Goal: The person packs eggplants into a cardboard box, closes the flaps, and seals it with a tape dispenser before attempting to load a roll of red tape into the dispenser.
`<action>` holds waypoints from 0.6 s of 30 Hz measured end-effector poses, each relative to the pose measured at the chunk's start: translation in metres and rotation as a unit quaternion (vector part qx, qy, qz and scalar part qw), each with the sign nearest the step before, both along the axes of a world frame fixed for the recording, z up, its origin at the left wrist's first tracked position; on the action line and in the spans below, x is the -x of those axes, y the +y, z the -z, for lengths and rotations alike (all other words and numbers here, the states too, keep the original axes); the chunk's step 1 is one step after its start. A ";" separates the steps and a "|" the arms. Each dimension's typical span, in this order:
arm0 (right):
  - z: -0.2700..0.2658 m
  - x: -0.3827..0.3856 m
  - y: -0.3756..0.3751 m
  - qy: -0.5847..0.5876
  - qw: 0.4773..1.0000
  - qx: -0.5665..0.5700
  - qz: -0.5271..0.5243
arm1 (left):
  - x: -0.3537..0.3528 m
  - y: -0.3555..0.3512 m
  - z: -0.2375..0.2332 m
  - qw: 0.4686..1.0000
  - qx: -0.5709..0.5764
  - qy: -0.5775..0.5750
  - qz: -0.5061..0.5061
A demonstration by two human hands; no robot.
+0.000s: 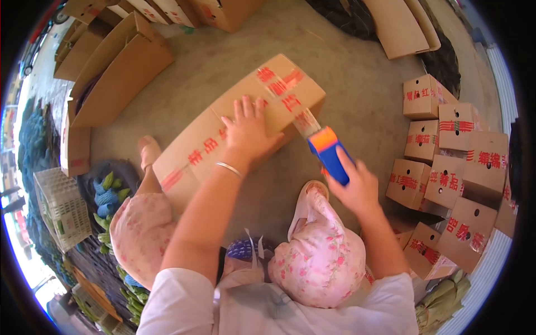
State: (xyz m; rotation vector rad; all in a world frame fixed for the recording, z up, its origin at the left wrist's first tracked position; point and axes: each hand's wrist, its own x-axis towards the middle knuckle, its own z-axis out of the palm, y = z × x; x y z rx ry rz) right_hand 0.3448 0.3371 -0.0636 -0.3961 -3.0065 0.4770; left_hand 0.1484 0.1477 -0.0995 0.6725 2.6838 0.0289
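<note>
A long cardboard box point(195, 125) with red printed characters lies aslant in front of me, its near end between my legs. Flat on its top, with fingers spread, rests my left hand point(245, 125); a bracelet circles that wrist. My right hand point(352, 184) grips a blue and orange tape dispenser point(332, 153) just off the box's right side. A strip of clear tape point(306, 121) with red print runs from the dispenser up to the box and across its far end.
Printed boxes point(446, 178) are stacked on the right. Open cartons point(120, 72) stand at the upper left, and another carton point(402, 28) lies at the upper right. A white plastic basket point(61, 209) and green produce point(106, 223) are at the left.
</note>
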 end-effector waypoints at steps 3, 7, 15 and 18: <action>0.054 -0.059 0.012 0.053 0.998 0.036 0.008 | 0.072 -0.035 0.014 0.993 -0.119 0.001 0.011; 0.117 -0.018 -0.002 0.051 0.996 0.074 0.016 | 0.150 -0.045 -0.005 0.984 -0.009 -0.010 -0.175; 0.120 0.213 -0.016 -0.226 0.956 0.184 0.028 | 0.184 -0.060 0.070 0.972 -0.014 0.154 -0.179; 0.131 0.212 0.008 -0.342 0.856 0.362 0.140 | 0.186 -0.058 0.067 0.968 -0.066 0.183 -0.158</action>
